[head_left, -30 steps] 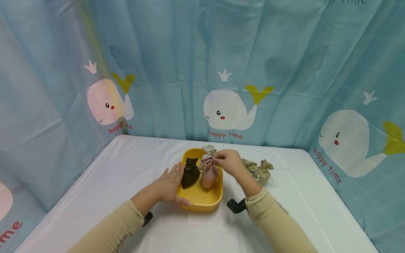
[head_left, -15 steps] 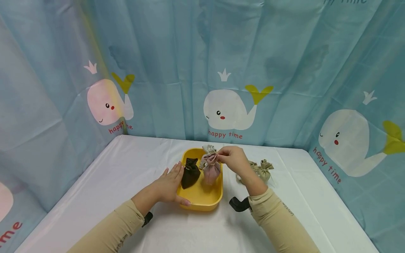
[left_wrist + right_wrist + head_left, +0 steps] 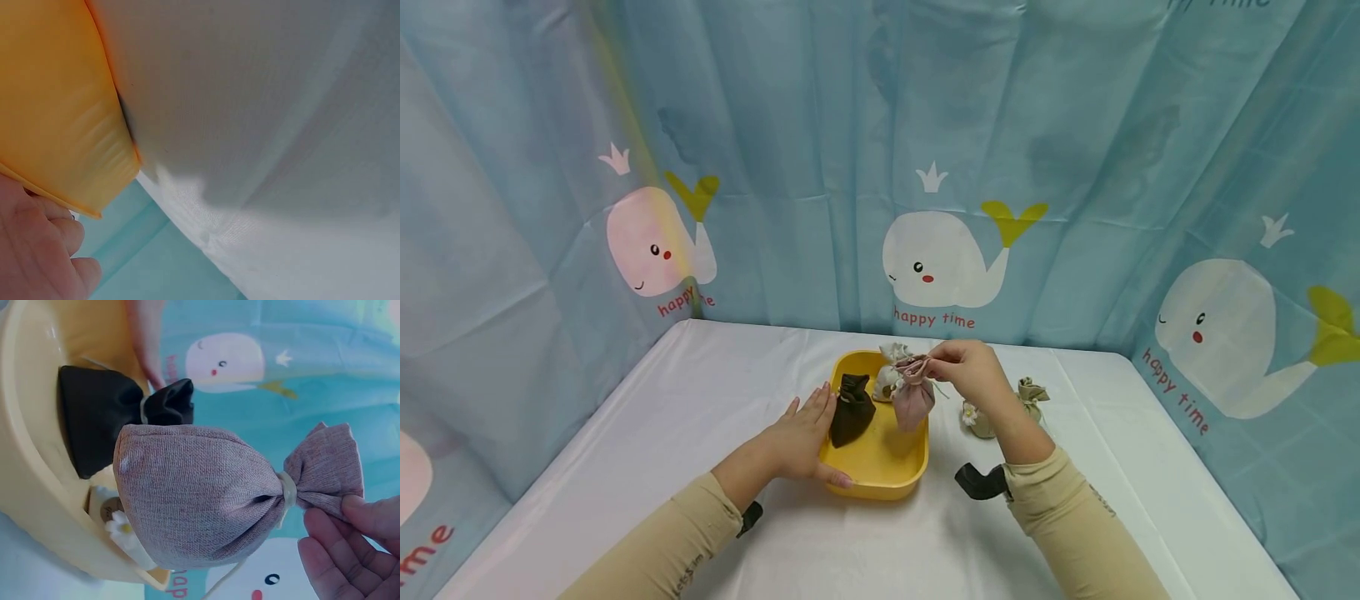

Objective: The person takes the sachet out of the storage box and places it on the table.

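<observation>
My right hand [image 3: 972, 372] pinches the gathered neck of a pink cloth drawstring pouch [image 3: 914, 405], which hangs over the right side of a yellow plastic tub [image 3: 874, 492]. The right wrist view shows thumb and fingertips on the frilled top of the pink pouch [image 3: 200, 494]. With fingers extended, my left hand [image 3: 799, 439] rests along the tub's left rim, thumb at the front corner; the left wrist view has its fingers at the rim of the tub [image 3: 56, 106]. Inside lie a black pouch [image 3: 852, 414] and, farther back, a whitish pouch [image 3: 886, 385].
Right of the tub, a beige pouch with a white flower [image 3: 976, 421] and an olive pouch [image 3: 1032, 395] lie on the white table [image 3: 1120, 467], partly behind the right forearm. A blue whale-print curtain [image 3: 775, 233] encloses the back and sides.
My right hand has lifted the pink pouch up and to the right from the tub's middle, uncovering more of the whitish pouch. The left hand and the tub have stayed put.
</observation>
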`<state>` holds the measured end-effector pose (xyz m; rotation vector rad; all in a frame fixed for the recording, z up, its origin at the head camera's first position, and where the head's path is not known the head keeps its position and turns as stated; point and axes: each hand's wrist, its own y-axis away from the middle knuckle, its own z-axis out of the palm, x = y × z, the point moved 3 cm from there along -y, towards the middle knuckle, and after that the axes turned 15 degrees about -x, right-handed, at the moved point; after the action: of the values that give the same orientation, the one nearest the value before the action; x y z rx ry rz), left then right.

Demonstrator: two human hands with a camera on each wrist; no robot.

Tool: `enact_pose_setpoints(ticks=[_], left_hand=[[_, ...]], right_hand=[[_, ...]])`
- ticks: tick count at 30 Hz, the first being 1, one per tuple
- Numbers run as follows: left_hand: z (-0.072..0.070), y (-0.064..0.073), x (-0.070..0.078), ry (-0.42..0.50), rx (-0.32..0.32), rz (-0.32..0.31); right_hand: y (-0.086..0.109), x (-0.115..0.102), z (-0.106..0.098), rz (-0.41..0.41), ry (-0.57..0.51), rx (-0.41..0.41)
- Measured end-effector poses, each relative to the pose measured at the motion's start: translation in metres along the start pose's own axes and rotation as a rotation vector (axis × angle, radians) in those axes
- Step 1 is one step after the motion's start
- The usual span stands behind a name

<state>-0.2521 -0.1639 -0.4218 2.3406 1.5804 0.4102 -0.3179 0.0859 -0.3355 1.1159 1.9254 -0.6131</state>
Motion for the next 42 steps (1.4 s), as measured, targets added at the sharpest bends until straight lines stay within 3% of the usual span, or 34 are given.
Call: enact_pose_setpoints(ticks=[17, 26, 42], left_hand=[[-0.002, -0.001, 0.0, 0.021, -0.021, 0.001], [-0.002, -0.001, 0.0, 0.027, -0.031, -0.008], [-0.001, -0.001, 0.001, 0.029, -0.024, -0.013]], right_hand=[[0.033, 0.005, -0.044, -0.04, -0.024, 0.087], [0.047, 0.014, -0.066, 0.009, 0.021, 0.145], [0.079, 0.038, -0.097, 0.022, 0.077, 0.243]])
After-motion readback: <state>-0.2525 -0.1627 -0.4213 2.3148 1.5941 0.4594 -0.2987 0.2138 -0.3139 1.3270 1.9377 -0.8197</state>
